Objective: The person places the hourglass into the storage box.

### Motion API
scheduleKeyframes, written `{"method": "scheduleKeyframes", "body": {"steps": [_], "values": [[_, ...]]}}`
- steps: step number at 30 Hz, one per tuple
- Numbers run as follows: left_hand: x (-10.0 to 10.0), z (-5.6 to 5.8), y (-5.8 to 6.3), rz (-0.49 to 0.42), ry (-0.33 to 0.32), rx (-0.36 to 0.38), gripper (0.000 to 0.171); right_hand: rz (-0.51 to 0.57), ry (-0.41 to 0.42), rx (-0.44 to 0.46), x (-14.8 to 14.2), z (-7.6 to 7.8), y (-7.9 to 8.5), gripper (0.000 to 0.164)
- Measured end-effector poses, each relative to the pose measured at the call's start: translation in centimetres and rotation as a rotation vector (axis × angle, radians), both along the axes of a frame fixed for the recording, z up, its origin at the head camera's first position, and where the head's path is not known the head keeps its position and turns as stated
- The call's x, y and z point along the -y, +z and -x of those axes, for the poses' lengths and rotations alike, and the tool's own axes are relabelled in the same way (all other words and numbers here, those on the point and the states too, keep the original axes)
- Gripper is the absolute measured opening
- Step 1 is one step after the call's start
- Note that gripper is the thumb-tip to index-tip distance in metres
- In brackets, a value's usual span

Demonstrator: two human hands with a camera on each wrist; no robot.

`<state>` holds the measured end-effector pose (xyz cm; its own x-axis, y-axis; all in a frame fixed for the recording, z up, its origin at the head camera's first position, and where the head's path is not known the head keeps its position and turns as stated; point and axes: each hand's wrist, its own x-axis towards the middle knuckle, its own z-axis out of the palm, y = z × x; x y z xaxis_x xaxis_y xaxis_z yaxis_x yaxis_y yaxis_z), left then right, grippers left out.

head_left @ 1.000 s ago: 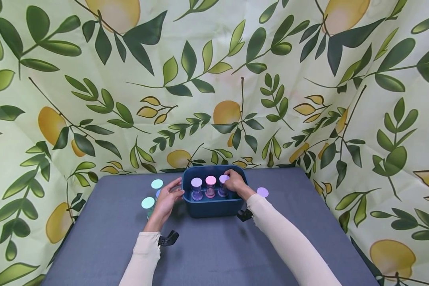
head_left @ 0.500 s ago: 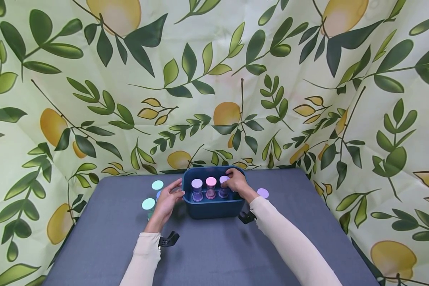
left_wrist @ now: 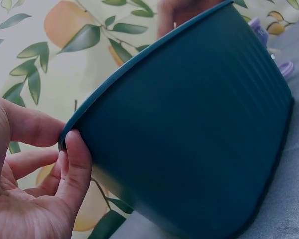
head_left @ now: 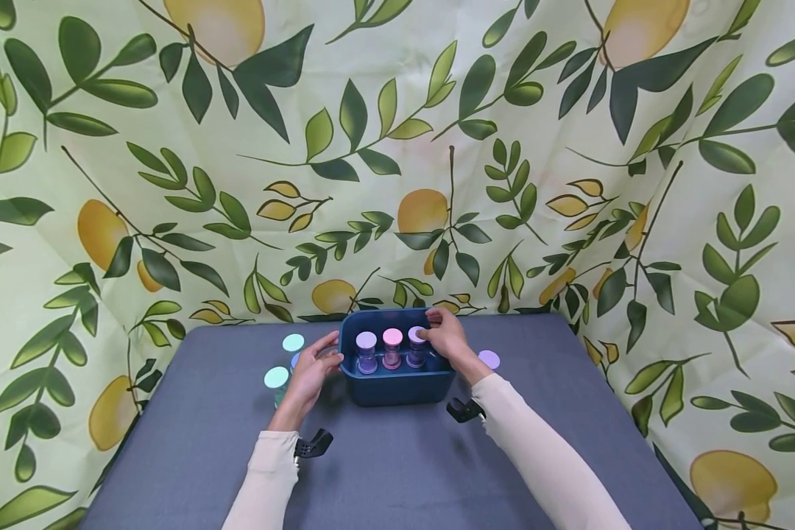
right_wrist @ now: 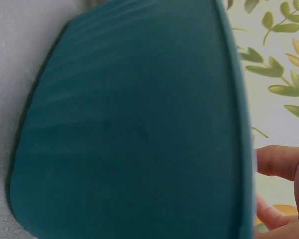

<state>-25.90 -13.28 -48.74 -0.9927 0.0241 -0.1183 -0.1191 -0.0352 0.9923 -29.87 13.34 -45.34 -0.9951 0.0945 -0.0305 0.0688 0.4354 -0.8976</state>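
Observation:
A dark blue bin (head_left: 397,390) stands on the table with three sand timers upright inside. On its left is a purple sand timer (head_left: 366,353), in the middle a pink sand timer (head_left: 392,349), on the right another purple sand timer (head_left: 416,347). My left hand (head_left: 311,379) pinches the bin's left rim between thumb and finger, as the left wrist view shows. My right hand (head_left: 449,340) is over the bin's right end, its fingertips beside the right timer's cap and loosely spread. The bin's wall hides part of the right fingers in the right wrist view.
Left of the bin stand mint-capped sand timers (head_left: 277,378), with a blue one (head_left: 295,361) partly behind my left hand. A purple-capped timer (head_left: 489,359) is right of the bin. A lemon-print cloth (head_left: 397,162) hangs behind the grey-blue table (head_left: 397,471).
My right hand has drawn slightly right and up from the right purple sand timer, its fingers loosening from the cap. The left hand keeps its place at the rim.

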Motion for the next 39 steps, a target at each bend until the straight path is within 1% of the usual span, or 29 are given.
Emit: {"method": "scheduleKeyframes", "body": {"steps": [3, 7, 12, 18, 21, 26, 35, 39], "values": [[0.0, 0.0, 0.0, 0.000, 0.000, 0.004, 0.054, 0.026, 0.000, -0.034, -0.2, -0.4, 0.4, 0.048], [0.1, 0.0, 0.0, 0.000, 0.000, 0.008, 0.054, 0.079, -0.006, -0.059, -0.4, -1.0, 0.9, 0.047], [0.2, 0.0, 0.0, -0.006, -0.001, -0.002, 0.054, 0.135, 0.001, -0.096, -0.9, -1.9, 1.3, 0.048], [0.0, 0.0, -0.2, -0.018, -0.017, -0.012, 0.054, 0.114, -0.009, -0.141, -1.7, -3.3, 2.0, 0.047], [0.0, 0.0, -0.3, -0.017, -0.009, -0.014, 0.053, 0.144, -0.010, -0.178, -2.2, -3.9, 2.1, 0.045], [-0.1, -0.1, -0.2, -0.039, -0.005, -0.019, 0.053, 0.182, -0.023, -0.230, -3.3, -4.5, 1.9, 0.043], [-0.2, -0.1, -0.2, -0.038, -0.006, -0.013, 0.053, 0.190, -0.063, -0.245, -5.8, -5.5, 1.4, 0.043], [0.0, 0.0, -0.2, -0.032, -0.006, -0.009, 0.053, 0.183, -0.067, -0.268, -6.9, -5.6, 0.7, 0.043]]}}
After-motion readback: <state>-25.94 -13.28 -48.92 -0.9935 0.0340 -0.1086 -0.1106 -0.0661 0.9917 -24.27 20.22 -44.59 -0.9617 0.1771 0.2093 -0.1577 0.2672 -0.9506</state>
